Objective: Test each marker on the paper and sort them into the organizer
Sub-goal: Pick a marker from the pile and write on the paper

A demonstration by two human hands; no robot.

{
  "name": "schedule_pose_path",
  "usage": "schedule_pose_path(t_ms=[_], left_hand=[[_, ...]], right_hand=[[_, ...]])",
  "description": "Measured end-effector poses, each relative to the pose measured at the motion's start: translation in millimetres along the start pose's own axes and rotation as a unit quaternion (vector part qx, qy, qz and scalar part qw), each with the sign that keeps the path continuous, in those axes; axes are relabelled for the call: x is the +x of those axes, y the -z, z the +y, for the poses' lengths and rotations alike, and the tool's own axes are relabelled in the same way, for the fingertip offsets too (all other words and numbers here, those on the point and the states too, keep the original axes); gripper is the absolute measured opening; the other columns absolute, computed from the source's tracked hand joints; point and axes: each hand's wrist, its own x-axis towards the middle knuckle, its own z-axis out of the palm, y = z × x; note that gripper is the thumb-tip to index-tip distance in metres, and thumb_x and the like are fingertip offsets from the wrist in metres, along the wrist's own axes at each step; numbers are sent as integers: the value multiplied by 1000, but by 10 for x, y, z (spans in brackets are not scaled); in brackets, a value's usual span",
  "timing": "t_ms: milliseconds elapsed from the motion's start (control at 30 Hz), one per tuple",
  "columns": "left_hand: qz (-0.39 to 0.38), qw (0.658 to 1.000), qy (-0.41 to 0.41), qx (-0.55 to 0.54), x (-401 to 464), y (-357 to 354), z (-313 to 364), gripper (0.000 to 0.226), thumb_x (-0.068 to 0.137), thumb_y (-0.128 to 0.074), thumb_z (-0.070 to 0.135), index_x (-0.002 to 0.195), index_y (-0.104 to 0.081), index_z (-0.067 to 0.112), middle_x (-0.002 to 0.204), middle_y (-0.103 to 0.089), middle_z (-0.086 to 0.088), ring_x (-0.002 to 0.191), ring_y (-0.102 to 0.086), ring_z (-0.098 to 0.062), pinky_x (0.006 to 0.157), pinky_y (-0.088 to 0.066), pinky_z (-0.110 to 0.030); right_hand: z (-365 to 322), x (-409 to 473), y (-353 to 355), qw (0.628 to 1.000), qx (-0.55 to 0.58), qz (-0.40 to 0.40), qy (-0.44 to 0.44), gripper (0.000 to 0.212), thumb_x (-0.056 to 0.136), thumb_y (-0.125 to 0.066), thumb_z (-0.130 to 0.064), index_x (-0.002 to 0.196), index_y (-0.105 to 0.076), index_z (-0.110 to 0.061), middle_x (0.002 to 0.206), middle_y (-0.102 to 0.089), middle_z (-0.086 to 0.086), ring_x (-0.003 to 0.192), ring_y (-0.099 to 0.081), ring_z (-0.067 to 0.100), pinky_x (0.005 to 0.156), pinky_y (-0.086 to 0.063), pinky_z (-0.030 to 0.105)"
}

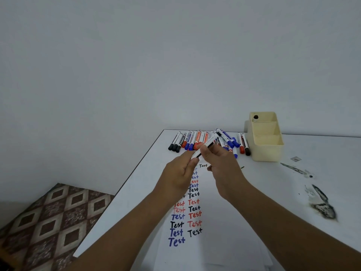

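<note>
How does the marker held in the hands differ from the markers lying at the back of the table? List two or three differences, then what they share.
The held marker is off the table, gripped by the left hand and right hand; the row of markers rests on the table. The held marker slants diagonally; those in the row mostly point toward the person. It is single; the row shows black, blue and red caps. They share white barrels.

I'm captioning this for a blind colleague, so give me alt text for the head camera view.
Both hands, left hand and right hand, hold one marker above a paper covered with "Test" in black, red and blue. Behind lie a row of markers and a cream organizer on the white table.
</note>
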Motion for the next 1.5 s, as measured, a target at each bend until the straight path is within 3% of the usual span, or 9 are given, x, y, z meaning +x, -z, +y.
schedule_pose_path(t_ms=[133,233,400,533,633,1000,1167,1300,1500], left_hand=[[21,999,23,-24,-34,34,-46,34,102,-39,52,132,-53,45,79,-68,8,70,-65,-8,61,-50,-22],[-5,998,28,-62,-127,69,-87,37,100,-43,53,136,-44,44,73,-63,1,62,-62,-8,59,-49,-26],[-15,993,69,-95,-218,129,-239,34,106,-42,25,139,-34,26,96,-59,4,84,-62,-7,75,-54,-29],[24,996,63,-63,-184,248,-253,26,102,-54,18,122,-43,31,109,-67,21,102,-60,6,82,-46,-11],[72,991,57,-96,-144,342,-173,25,95,-67,16,113,-57,30,111,-69,26,106,-60,12,86,-45,-6],[92,989,34,-115,-87,509,-26,39,82,-81,20,113,-63,36,95,-73,24,89,-67,-6,78,-52,-16],[70,992,17,-102,-100,501,-63,34,82,-81,21,102,-65,43,97,-73,22,92,-68,-4,78,-52,-17],[71,991,19,-110,-127,456,-47,38,82,-81,18,103,-63,45,94,-74,19,91,-68,-6,78,-50,-13],[62,993,26,-102,-182,372,-58,29,84,-80,17,106,-68,32,91,-74,17,89,-68,-1,79,-51,-13]], right_hand=[[27,-4,-18,1000,-22,-2,11,14,99,-60,-34,93,-71,-40,102,-73,-22,104,-61,2,100,-43,35],[9,-8,-32,1000,-14,-14,22,19,102,-54,-31,102,-73,-28,96,-76,-16,89,-67,-2,78,-51,21],[-73,86,105,993,-87,-20,84,16,102,-56,-29,110,-70,-27,87,-75,-7,75,-64,-6,69,-44,14],[-103,127,204,992,-96,-35,77,14,95,-66,-22,98,-69,-36,84,-71,18,71,-64,3,74,-48,15],[-78,152,253,983,-153,-55,91,24,89,-75,-20,104,-68,-37,73,-71,8,65,-64,12,66,-52,22],[-34,268,443,888,-397,-101,209,29,78,-83,-34,94,-70,-53,82,-68,-27,84,-62,4,75,-52,33],[-16,334,482,857,-449,-93,237,29,77,-82,-39,106,-78,-35,82,-71,-17,78,-61,2,73,-50,36],[-2,364,487,825,-501,-78,250,32,79,-78,-49,108,-77,-37,86,-73,-15,86,-60,8,85,-48,49],[-13,294,481,731,-616,-66,286,30,91,-63,-52,119,-71,-43,109,-71,-17,107,-58,6,97,-29,42]])
